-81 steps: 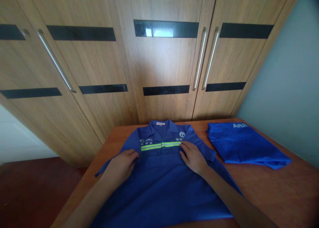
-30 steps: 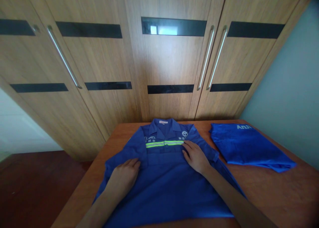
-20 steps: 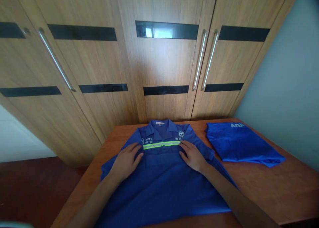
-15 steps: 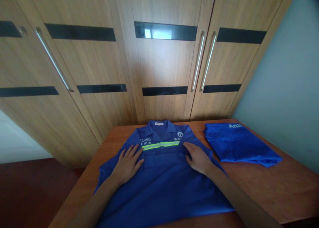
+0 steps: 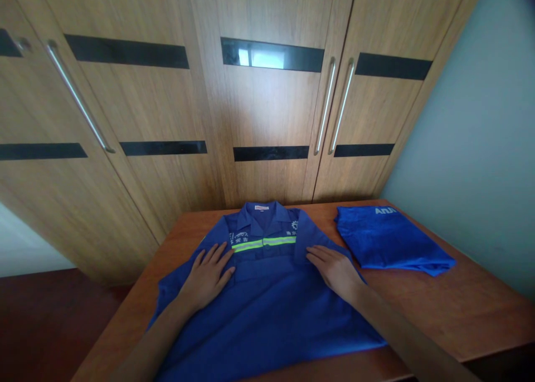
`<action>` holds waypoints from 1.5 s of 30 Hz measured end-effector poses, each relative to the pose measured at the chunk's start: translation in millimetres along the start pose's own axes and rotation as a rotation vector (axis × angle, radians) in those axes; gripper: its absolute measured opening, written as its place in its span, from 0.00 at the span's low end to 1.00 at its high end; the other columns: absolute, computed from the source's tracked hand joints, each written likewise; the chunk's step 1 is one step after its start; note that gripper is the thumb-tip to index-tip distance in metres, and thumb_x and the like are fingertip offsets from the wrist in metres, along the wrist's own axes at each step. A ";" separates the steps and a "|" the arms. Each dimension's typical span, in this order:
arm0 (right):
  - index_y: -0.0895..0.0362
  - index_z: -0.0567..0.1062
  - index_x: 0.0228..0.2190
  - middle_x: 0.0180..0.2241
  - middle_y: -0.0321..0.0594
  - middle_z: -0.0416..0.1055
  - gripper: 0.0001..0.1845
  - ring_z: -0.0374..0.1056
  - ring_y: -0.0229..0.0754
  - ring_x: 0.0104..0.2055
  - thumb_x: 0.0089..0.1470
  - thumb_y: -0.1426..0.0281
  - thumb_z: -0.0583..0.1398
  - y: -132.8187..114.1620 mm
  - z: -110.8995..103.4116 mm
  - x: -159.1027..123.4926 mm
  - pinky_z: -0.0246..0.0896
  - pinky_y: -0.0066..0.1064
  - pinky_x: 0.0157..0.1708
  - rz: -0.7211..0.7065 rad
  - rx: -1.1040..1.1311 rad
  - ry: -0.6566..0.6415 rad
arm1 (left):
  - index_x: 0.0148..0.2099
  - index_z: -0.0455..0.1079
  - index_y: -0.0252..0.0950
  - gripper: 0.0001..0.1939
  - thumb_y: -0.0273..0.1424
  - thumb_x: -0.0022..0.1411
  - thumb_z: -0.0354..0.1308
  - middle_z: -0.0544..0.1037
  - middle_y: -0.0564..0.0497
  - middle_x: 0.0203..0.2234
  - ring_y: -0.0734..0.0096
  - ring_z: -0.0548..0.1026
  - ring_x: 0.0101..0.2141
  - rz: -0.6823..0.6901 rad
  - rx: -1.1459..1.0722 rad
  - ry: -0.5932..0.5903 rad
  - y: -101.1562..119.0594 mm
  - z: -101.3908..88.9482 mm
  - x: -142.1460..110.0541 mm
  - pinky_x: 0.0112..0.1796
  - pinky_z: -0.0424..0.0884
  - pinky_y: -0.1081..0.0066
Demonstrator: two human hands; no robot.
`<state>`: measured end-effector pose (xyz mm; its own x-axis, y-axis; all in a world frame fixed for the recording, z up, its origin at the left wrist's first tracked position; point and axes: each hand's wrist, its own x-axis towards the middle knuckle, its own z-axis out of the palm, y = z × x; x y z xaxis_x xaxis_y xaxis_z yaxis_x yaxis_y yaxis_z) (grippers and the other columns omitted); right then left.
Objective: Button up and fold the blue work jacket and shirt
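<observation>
A blue work shirt (image 5: 267, 304) with a yellow-green reflective stripe (image 5: 263, 242) lies face up on the brown wooden table (image 5: 422, 309), collar toward the wardrobe. My left hand (image 5: 207, 276) lies flat on the shirt's left chest, fingers stretched out and apart. My right hand (image 5: 334, 268) lies flat on the shirt's right shoulder side, fingers extended. Neither hand grips the cloth.
A second blue garment (image 5: 388, 240), folded, lies on the table at the back right near the grey wall. Wooden wardrobe doors (image 5: 267, 103) with metal bar handles stand right behind the table. Dark red floor (image 5: 50, 326) shows to the left.
Both hands have slid outward and flattened on the shirt; the left sleeve side now lies spread out. The camera view has shifted slightly to the right.
</observation>
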<state>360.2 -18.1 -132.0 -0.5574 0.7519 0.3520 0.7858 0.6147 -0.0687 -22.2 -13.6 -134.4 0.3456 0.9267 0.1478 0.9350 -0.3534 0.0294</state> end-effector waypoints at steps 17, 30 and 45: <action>0.61 0.66 0.55 0.61 0.50 0.57 0.25 0.52 0.49 0.62 0.60 0.63 0.50 18.5 15.8 60.4 0.47 0.41 0.60 0.260 0.063 0.005 | 0.61 0.61 0.35 0.30 0.47 0.65 0.40 0.60 0.42 0.62 0.54 0.57 0.61 -0.182 0.060 0.039 -3.6 -20.5 35.8 0.58 0.52 0.54; 0.56 0.58 0.61 0.64 0.50 0.48 0.36 0.42 0.54 0.66 0.60 0.49 0.43 48.1 47.6 69.0 0.39 0.50 0.61 0.242 0.007 -0.252 | 0.66 0.52 0.40 0.34 0.51 0.64 0.38 0.52 0.44 0.65 0.50 0.50 0.63 -0.138 0.066 -0.041 -19.0 3.4 57.1 0.58 0.47 0.49; 0.53 0.71 0.49 0.55 0.43 0.66 0.26 0.58 0.49 0.59 0.48 0.57 0.62 99.4 60.8 86.1 0.46 0.44 0.61 0.492 0.813 0.105 | 0.64 0.52 0.32 0.40 0.44 0.54 0.58 0.55 0.36 0.63 0.51 0.55 0.61 -0.479 -0.781 0.169 -64.8 -7.1 88.3 0.57 0.56 0.57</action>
<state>374.0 122.2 -165.3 -0.1566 0.9692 0.1898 0.4766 0.2425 -0.8450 -52.9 90.2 -116.2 -0.1366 0.9867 0.0881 0.6353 0.0190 0.7720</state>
